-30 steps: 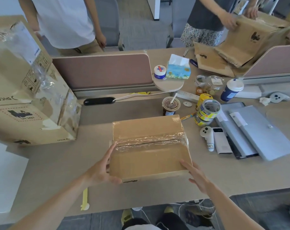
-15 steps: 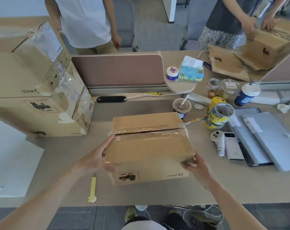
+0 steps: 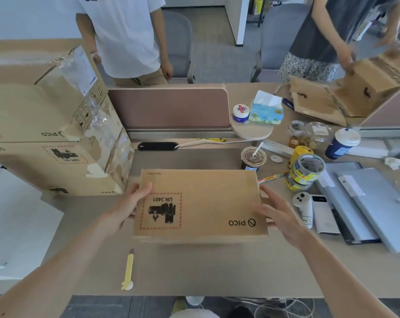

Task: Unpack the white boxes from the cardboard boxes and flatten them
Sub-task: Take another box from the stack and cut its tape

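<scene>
Cardboard box [image 3: 208,203]: centre of frame, over the table [image 3: 194,267], held between both hands. Printed face is toward the camera; the "UN 3481" label and "PICO" mark read upside down. Near edge is clear of the table, with shadow beneath. Far edge contact: cannot tell.

Yellow cutter [image 3: 128,269]: lower centre, flat on the table, nearer than the box and apart from it.

Left hand [image 3: 125,206]: grips the left edge of the box, thumb lying on the printed face, remaining fingers hidden behind the box.

Right hand [image 3: 280,214]: at the right edge, fingers [image 3: 269,193] straight and spread wide against the side, thumb touching the printed face.

Right of the box: white controller [image 3: 303,204], then 2 grey laptops [image 3: 377,203], overlapping. Stack of tape rolls [image 3: 305,173] near the box's far right corner. Iced drink cup [image 3: 252,158] with straw just behind the far edge.

Left of frame: white board [image 3: 13,216], and behind it 2 large cartons [image 3: 45,138] stacked, with loose clear film on the side.

Further back: pink divider panel [image 3: 169,107]; tissue pack [image 3: 266,110] on a small round shelf.

Top of frame: person in white T-shirt [image 3: 125,37] standing behind the divider. Upper right: person in dark top [image 3: 327,31] with both hands on an opened carton [image 3: 375,81].
</scene>
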